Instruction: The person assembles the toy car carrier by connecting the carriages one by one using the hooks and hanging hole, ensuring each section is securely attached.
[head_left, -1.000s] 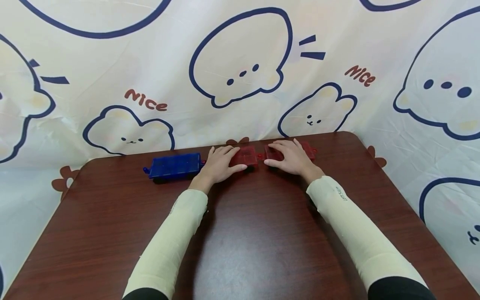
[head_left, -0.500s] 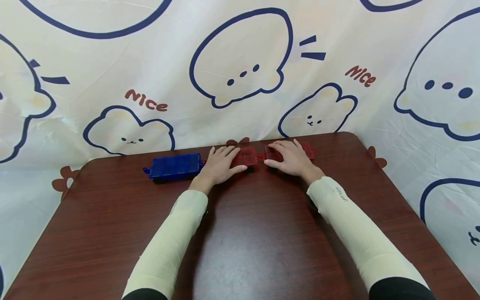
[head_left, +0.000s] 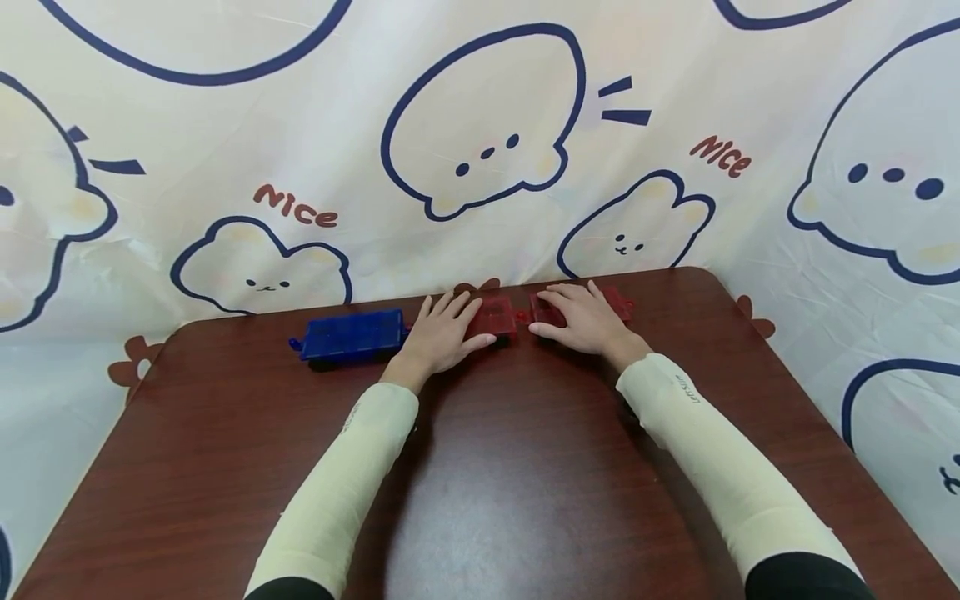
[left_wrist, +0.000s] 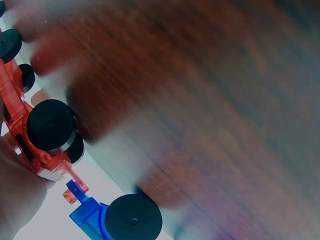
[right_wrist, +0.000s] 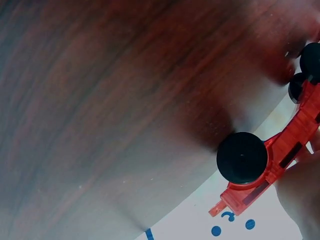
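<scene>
Along the far table edge stands a row of translucent toy train cars with black wheels. My left hand lies over a red toy train car, thumb at its near side and fingers across the top toward the far side. My right hand holds the other red toy train car likewise, covering most of it. A small red coupling bridges the gap between them. To the left is a blue toy train car; in the left wrist view its blue hook meets a red hook.
The brown wooden table has rounded far corners. A white cloth printed with cartoon animals hangs right behind the far edge and along both sides. The right red car's outer end carries a free red hook.
The head view has shifted slightly. My left fingers look a little more spread over the red car. Both hands and the cars stay almost where they were.
</scene>
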